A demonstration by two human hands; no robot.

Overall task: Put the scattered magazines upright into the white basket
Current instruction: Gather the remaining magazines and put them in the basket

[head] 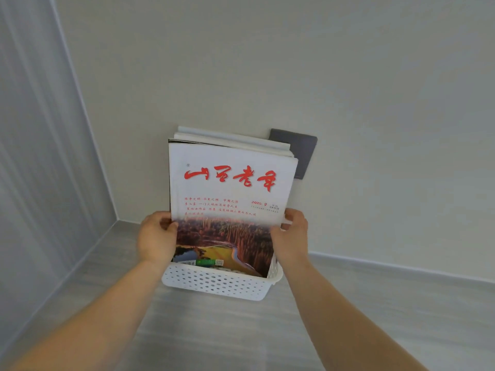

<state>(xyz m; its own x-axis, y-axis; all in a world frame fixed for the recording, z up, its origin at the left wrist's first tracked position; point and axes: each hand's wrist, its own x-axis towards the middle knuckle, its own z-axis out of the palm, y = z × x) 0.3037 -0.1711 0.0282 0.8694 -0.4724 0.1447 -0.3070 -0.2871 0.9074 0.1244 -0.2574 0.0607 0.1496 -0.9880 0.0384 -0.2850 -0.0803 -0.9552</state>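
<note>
A white perforated basket (214,283) sits on the grey floor against the wall. Several magazines stand upright in it, leaning back against the wall. The front magazine (230,188) has a white cover with red script and a reddish landscape photo. My left hand (155,239) grips the stack's left edge, thumb on the front cover. On the opposite edge my right hand (290,236) holds the stack, fingers curled round the side. The magazines behind the front one show only their top edges (230,139).
A dark grey wall plate (302,153) is on the wall behind the stack's upper right corner. A pale curtain or panel (40,156) forms the left side of the corner. Grey wood-look floor (214,330) spreads in front of the basket.
</note>
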